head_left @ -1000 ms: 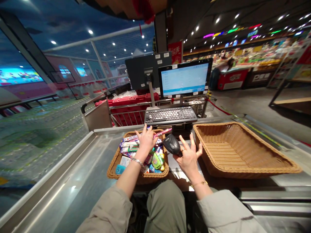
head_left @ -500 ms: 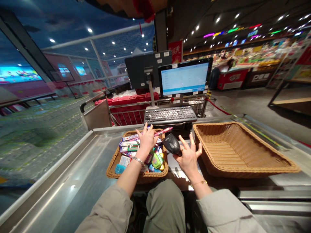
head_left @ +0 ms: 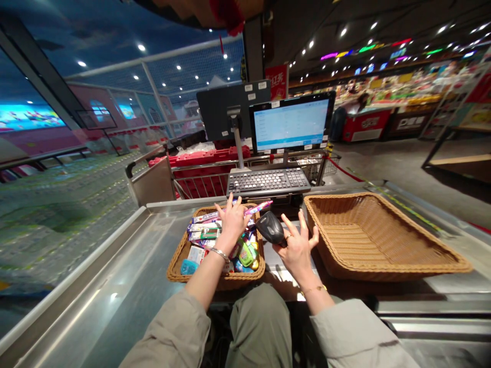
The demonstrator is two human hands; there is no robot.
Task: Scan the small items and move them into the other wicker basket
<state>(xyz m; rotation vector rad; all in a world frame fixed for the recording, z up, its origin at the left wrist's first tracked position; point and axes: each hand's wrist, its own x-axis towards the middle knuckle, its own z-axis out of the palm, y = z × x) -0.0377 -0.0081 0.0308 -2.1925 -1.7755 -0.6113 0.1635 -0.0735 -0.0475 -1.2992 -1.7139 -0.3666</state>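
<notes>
Shifted only slightly since the earlier frame, our left hand (head_left: 232, 225) and right hand (head_left: 297, 250) hover over the tabletop (head_left: 115, 286). Our left fingers (head_left: 230, 203) stand spread, with a pink tube (head_left: 260, 207) lying just past them; we cannot tell whether they hold it. Our right fingers (head_left: 302, 221) are fanned apart too, a black handheld barcode scanner (head_left: 270, 228) against the thumb side of the hand, its grip hidden. Directly below the left fingers sits a wicker basket (head_left: 177, 266) packed with slim printed boxes (head_left: 203, 232) and a green bottle (head_left: 246, 254). A 2nd wicker basket (head_left: 387, 271) lies right of the right fingers, and a keyboard (head_left: 268, 180) and monitor (head_left: 290, 124) stand beyond them. The tube looks light and stiff, best pinched mid-length; the scanner is best taken by its handle.
</notes>
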